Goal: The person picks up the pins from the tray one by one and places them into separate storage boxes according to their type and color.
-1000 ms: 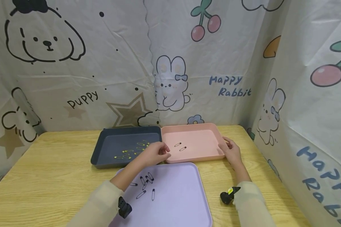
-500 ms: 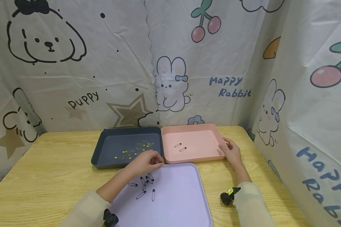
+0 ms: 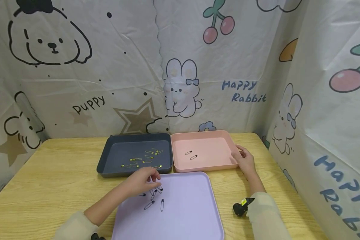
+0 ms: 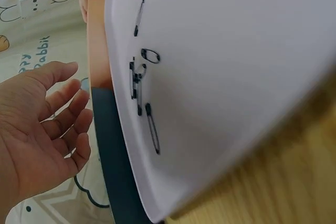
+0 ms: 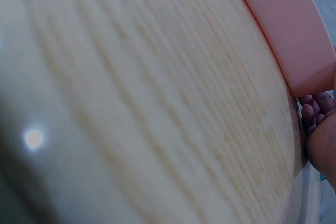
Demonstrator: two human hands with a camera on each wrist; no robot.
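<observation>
My left hand hovers over the far left part of the lilac tray, near black safety pins lying there. In the left wrist view its fingers are loosely bent, with nothing between them. My hand partly hides the pins in the head view. At the pink tray, my right hand holds the right rim, thumb at the inner side and fingers outside. Curled fingers show beside that tray's corner in the right wrist view. Two dark safety pins lie inside the pink tray.
A dark blue-grey tray with several yellow safety pins stands left of the pink tray, sides touching. The lilac tray lies in front of both on a wooden table. Printed cloth hangs behind and at the right.
My left hand has moved back from the pink tray's near left corner, leftward and toward me, to above the pins on the lilac tray. My right hand stays at the rim.
</observation>
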